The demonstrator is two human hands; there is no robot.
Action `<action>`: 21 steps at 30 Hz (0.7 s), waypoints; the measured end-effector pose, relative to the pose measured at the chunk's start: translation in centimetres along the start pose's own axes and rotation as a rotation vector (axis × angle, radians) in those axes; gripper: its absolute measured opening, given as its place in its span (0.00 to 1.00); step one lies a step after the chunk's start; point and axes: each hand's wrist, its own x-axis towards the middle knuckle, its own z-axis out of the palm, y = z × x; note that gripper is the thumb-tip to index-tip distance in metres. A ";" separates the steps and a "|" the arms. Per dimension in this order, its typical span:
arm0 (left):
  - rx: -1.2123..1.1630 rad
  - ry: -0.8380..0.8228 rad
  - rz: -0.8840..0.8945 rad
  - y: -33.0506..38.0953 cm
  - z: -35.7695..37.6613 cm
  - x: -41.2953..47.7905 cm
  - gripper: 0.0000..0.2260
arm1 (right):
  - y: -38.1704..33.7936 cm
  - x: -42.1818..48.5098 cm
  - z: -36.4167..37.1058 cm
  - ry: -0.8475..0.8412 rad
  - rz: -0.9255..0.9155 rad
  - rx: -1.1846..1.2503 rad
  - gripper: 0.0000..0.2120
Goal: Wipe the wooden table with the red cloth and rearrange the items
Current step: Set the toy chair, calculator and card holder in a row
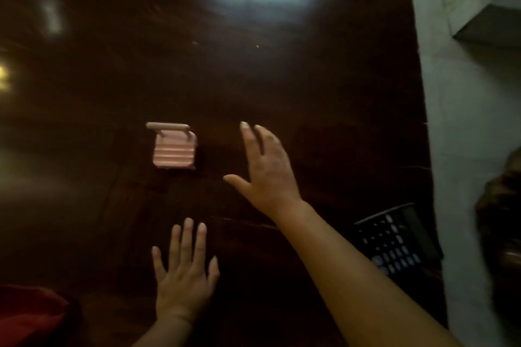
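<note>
Where both hands are seen: over the dark polished wooden table (253,70), nothing being gripped by either.
Left hand (184,276): held palm-down low in the frame, fingers (187,236) straight and spread wide; whether the table is touched cannot be told.
Right hand (267,169): stretched further forward, fingers (248,138) extended and fanned, thumb set apart toward the left; nothing is held.
Small pink ribbed suitcase-shaped object with a raised handle (174,149): placed on the table near the left of the right hand, apart from it.
Crumpled red cloth (28,315): left at the near-left corner, well apart from both hands.
Black calculator with pale keys (397,245): lying by the table's right edge, beside the right forearm.
</note>
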 end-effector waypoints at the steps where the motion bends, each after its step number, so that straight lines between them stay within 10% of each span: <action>1: -0.001 0.000 -0.003 0.0 0.1 -0.1 0.33 | 2.8 -1.5 -0.7 -0.025 0.076 -0.043 0.48; 12: 0.036 -0.048 -0.048 -0.1 0.2 -0.1 0.31 | 22.0 -17.4 -7.8 -0.016 0.728 -0.125 0.47; 21: 0.033 -0.052 -0.059 0.2 0.1 -0.1 0.32 | 23.8 -17.5 -7.1 0.165 0.848 0.275 0.13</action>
